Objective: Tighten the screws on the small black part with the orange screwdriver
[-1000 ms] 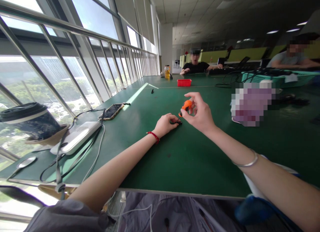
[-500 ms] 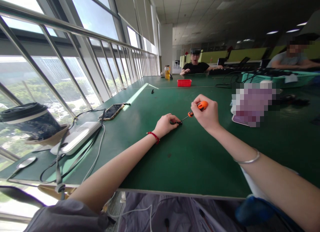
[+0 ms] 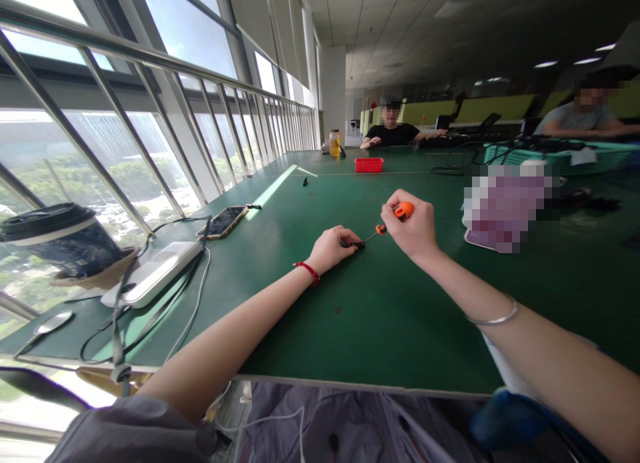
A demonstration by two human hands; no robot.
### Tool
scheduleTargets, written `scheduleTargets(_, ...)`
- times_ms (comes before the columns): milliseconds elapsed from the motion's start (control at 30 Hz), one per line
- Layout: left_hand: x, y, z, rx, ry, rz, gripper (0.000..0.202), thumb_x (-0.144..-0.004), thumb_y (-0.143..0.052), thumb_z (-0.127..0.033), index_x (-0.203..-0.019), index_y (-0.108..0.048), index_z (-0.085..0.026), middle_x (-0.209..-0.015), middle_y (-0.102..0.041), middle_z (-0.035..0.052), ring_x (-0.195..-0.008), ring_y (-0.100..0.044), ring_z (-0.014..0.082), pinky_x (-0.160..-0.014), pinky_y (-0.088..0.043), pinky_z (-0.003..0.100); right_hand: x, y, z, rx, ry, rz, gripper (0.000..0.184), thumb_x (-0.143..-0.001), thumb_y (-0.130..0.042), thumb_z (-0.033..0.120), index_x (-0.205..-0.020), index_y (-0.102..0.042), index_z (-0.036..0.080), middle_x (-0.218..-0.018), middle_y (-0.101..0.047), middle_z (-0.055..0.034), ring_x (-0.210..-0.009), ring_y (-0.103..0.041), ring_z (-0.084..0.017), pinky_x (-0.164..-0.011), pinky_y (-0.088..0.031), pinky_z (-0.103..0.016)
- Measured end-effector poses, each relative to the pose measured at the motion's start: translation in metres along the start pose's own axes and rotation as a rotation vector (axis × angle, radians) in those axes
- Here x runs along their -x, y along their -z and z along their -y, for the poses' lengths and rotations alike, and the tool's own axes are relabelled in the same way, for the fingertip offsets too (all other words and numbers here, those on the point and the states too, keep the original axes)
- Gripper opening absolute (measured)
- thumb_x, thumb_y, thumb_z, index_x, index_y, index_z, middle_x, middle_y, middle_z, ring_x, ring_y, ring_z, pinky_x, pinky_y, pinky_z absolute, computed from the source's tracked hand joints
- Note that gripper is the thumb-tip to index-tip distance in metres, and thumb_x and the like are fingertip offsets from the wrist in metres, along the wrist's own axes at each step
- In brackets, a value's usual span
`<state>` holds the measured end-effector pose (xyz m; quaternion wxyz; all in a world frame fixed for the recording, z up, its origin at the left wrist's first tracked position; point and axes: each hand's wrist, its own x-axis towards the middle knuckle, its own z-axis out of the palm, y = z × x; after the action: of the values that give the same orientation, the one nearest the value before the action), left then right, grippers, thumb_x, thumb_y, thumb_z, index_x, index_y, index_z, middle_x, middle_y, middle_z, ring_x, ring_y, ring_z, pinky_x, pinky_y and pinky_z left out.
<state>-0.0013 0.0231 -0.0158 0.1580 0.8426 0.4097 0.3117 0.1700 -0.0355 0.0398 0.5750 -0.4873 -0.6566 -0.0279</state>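
My left hand [image 3: 331,248] rests on the green table [image 3: 380,316], its fingers closed on a small black part [image 3: 356,244]. My right hand [image 3: 413,231] is wrapped round the orange handle of a small screwdriver [image 3: 395,217]. The thin shaft slants down to the left and its tip meets the black part. A red cord circles my left wrist and a silver bangle my right forearm.
At the left edge stand a lidded paper cup [image 3: 60,240], a white power bank [image 3: 157,271] with cables and a phone [image 3: 224,222]. A red tray [image 3: 369,164] and a jar [image 3: 334,143] lie farther back. Two other people sit at the far end and the right.
My right hand has shifted from fingertips on the upright screwdriver to a full grip on its handle, tilting it to the right. Over the last half second almost nothing moved.
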Motion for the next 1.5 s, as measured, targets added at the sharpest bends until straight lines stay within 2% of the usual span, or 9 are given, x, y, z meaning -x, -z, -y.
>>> scheduleTargets(433,0.0,0.001,-0.001,0.003,-0.003,0.002,0.018,-0.073,-0.064,-0.018,-0.088,-0.074,-0.02,-0.083,-0.063,0.0015,-0.074,-0.059,0.0125,-0.071,-0.049,0.023,-0.002,0.0,-0.001,0.005,-0.021,0.014,0.022,-0.075,-0.054,0.035,-0.06,-0.043,0.023,-0.055,-0.048,0.0022,-0.052,-0.046,-0.014,-0.054,-0.036,-0.028)
scheduleTargets(533,0.0,0.001,-0.002,0.008,0.004,0.004,0.018,-0.072,-0.065,-0.018,-0.088,-0.074,-0.02,-0.083,-0.063,0.0014,-0.074,-0.059,0.0124,-0.071,-0.048,0.024,-0.002,-0.001,-0.004,-0.015,-0.018,0.011,0.012,-0.073,-0.057,0.032,-0.078,-0.05,0.024,-0.065,-0.055,0.0017,-0.054,-0.049,-0.015,-0.053,-0.038,-0.029)
scheduleTargets(700,0.0,0.001,-0.002,0.0,0.008,0.003,0.018,-0.072,-0.065,-0.018,-0.088,-0.074,-0.02,-0.081,-0.063,0.0011,-0.073,-0.059,0.0125,-0.071,-0.048,0.023,-0.002,-0.005,-0.011,-0.062,0.012,0.01,0.038,-0.071,-0.06,0.036,-0.105,-0.048,0.024,-0.082,-0.061,-0.0007,-0.056,-0.053,-0.015,-0.049,-0.038,-0.028)
scheduleTargets(833,0.0,0.0,-0.001,-0.002,0.002,0.0,0.019,-0.072,-0.065,-0.017,-0.088,-0.074,-0.02,-0.081,-0.063,0.0011,-0.073,-0.058,0.0123,-0.07,-0.048,0.023,-0.002,-0.005,-0.007,0.06,-0.013,-0.015,0.034,-0.071,-0.062,0.049,-0.092,-0.054,0.024,-0.06,-0.054,0.004,-0.052,-0.05,-0.015,-0.051,-0.036,-0.027)
scheduleTargets(967,0.0,0.0,-0.001,-0.001,0.002,0.001,0.018,-0.072,-0.065,-0.017,-0.088,-0.074,-0.02,-0.081,-0.063,0.0013,-0.073,-0.059,0.0126,-0.07,-0.048,0.024,-0.002,-0.002,-0.002,0.033,0.0,0.025,0.026,-0.076,-0.057,0.046,-0.068,-0.055,0.022,-0.055,-0.052,0.002,-0.052,-0.048,-0.014,-0.053,-0.036,-0.026)
scheduleTargets(1100,0.0,0.001,-0.003,-0.002,0.011,0.003,0.018,-0.072,-0.065,-0.017,-0.088,-0.074,-0.02,-0.081,-0.063,0.0013,-0.073,-0.059,0.0125,-0.071,-0.048,0.024,-0.001,-0.001,-0.003,-0.011,0.006,0.029,0.013,-0.072,-0.058,0.033,-0.08,-0.055,0.023,-0.061,-0.054,0.0023,-0.052,-0.049,-0.014,-0.052,-0.038,-0.028)
scheduleTargets(1267,0.0,0.001,-0.001,0.001,0.004,0.006,0.018,-0.073,-0.065,-0.018,-0.088,-0.074,-0.02,-0.082,-0.064,0.0013,-0.074,-0.059,0.0126,-0.071,-0.048,0.024,-0.001,-0.001,-0.004,-0.009,0.02,-0.039,0.035,-0.07,-0.061,0.039,-0.099,-0.048,0.024,-0.066,-0.054,0.0029,-0.053,-0.05,-0.016,-0.052,-0.038,-0.029)
scheduleTargets(1400,0.0,0.0,0.0,0.007,0.002,0.003,0.019,-0.072,-0.064,-0.018,-0.088,-0.074,-0.02,-0.081,-0.063,0.0015,-0.073,-0.059,0.0126,-0.07,-0.047,0.024,-0.001,-0.001,0.001,0.101,0.003,-0.03,0.026,-0.074,-0.059,0.047,-0.081,-0.053,0.024,-0.055,-0.05,0.0038,-0.051,-0.048,-0.015,-0.054,-0.036,-0.028)
scheduleTargets(1500,0.0,0.0,0.0,0.009,0.003,0.001,0.018,-0.072,-0.065,-0.017,-0.088,-0.074,-0.02,-0.081,-0.063,0.0015,-0.073,-0.058,0.0126,-0.07,-0.047,0.024,0.0,-0.001,0.003,0.082,0.015,0.01,0.022,-0.077,-0.055,0.044,-0.069,-0.053,0.023,-0.057,-0.052,0.0016,-0.052,-0.049,-0.015,-0.055,-0.036,-0.028)
